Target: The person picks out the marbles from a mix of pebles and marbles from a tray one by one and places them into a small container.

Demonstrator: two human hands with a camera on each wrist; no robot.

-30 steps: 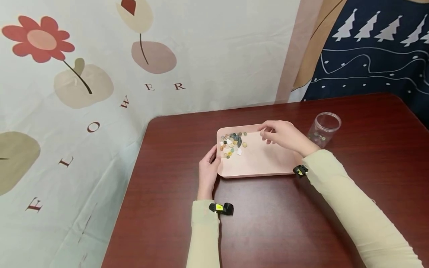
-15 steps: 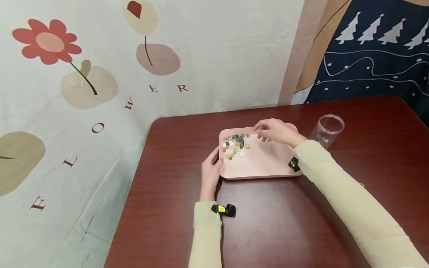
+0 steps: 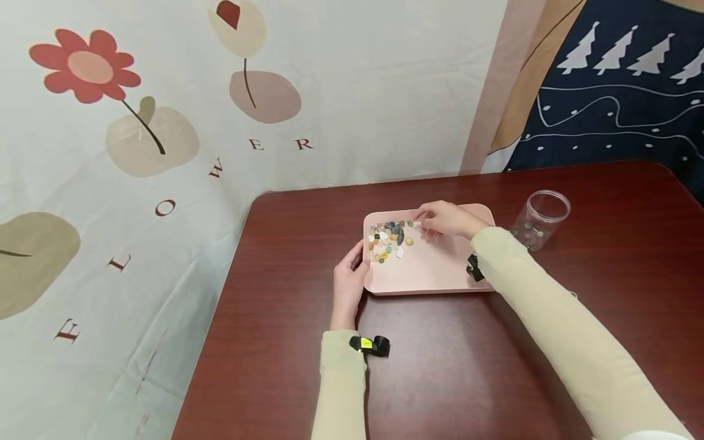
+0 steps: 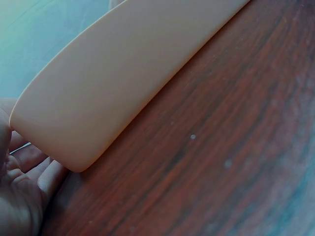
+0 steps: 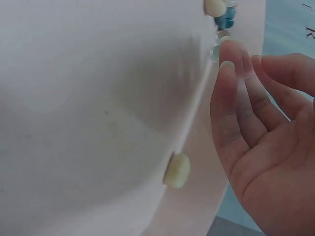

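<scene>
A shallow pink tray [image 3: 423,278] lies on the table, with several small coloured pebbles [image 3: 387,238] gathered at its left end. My left hand [image 3: 348,290] grips the tray's left rim; in the left wrist view the fingers [image 4: 29,157] lie against its outer wall. Over the tray's far side, my right hand [image 3: 447,219] reaches left, fingertips right beside the pebble cluster. In the right wrist view its fingers are nearly straight, the thumb is close to them, and nothing shows between them. A pale yellow pebble [image 5: 177,170] lies near the tray wall, apart from that hand.
To the right of the tray stands a clear, lidless jar [image 3: 541,220] with a few pebbles at its bottom. The dark red wooden table [image 3: 264,342] meets a flower-printed cloth [image 3: 374,91] at the back and left. A navy tree-patterned cloth [image 3: 621,110] hangs at the back right.
My right hand has moved left and lowered toward the pebble cluster, its forearm now reaching farther over the tray. My left hand keeps its place on the rim. The head view has shifted slightly.
</scene>
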